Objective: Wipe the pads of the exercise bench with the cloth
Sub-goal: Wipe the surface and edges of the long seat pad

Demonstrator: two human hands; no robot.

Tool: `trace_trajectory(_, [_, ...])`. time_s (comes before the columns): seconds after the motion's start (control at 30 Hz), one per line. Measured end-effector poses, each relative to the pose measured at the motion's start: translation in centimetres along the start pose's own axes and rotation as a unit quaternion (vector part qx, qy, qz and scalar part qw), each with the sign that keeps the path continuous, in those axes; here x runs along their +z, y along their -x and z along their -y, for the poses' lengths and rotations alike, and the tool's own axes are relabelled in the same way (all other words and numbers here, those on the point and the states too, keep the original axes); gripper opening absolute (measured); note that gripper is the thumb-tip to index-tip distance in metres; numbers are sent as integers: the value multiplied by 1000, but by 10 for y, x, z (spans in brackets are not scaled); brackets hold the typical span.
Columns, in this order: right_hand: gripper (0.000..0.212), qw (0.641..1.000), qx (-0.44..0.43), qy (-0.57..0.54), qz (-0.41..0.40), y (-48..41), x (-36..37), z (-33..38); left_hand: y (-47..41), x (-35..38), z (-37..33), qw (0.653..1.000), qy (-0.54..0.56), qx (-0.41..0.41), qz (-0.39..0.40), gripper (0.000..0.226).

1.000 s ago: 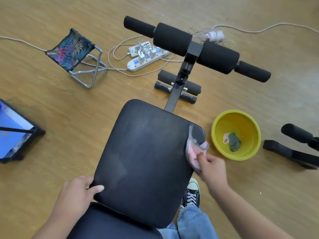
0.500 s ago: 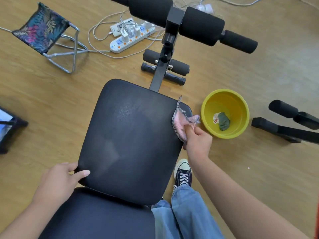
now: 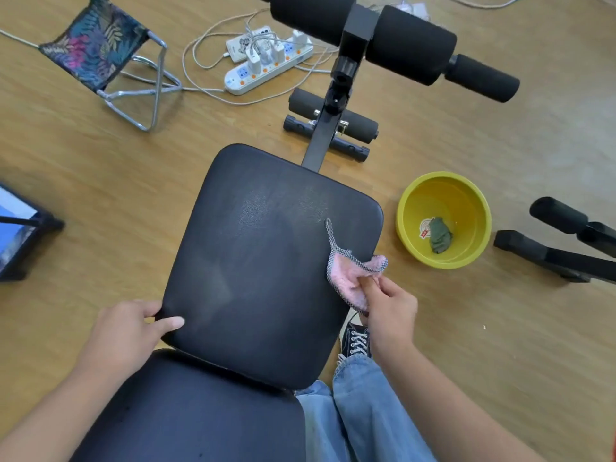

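Observation:
The black seat pad (image 3: 260,261) of the exercise bench fills the middle of the view, with a second black pad (image 3: 193,415) below it. My right hand (image 3: 390,311) grips a pink cloth (image 3: 350,278) with a checked border against the seat pad's right edge. One corner of the cloth trails up across the pad. My left hand (image 3: 130,335) clasps the seat pad's lower left corner, thumb on top. Black foam rollers (image 3: 410,45) sit on the bench's post at the top.
A yellow basin (image 3: 413,201) with a green rag inside stands on the wooden floor right of the pad. Another black frame (image 3: 560,248) lies further right. A power strip (image 3: 266,65) with cables, a folding stool (image 3: 100,51) and a tablet (image 3: 16,228) lie to the left.
My right hand has drawn the cloth down along the pad's right edge toward me. My left hand keeps its hold on the corner. The view has shifted closer over the bench.

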State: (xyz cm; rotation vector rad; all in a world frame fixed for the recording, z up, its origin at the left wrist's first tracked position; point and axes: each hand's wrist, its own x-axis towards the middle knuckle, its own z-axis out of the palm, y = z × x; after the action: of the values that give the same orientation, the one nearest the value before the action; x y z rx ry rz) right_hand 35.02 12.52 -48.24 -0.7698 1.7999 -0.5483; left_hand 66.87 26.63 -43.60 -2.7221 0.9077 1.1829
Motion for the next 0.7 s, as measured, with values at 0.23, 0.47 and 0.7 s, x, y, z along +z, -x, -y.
trace_trajectory(0.23, [33,993,86,68,40,103,10,-74,3,-1,-4,1000,15,-20,-6,10])
trace_trajectory(0.47, [41,986,87,131,49,90,5,-86,6,2,-7,998,48,-36,-14,30])
trace_trajectory(0.7, [45,998,-4,61,-7,-4,9,-23,7,3,-7,997,63,-32,-22,27])
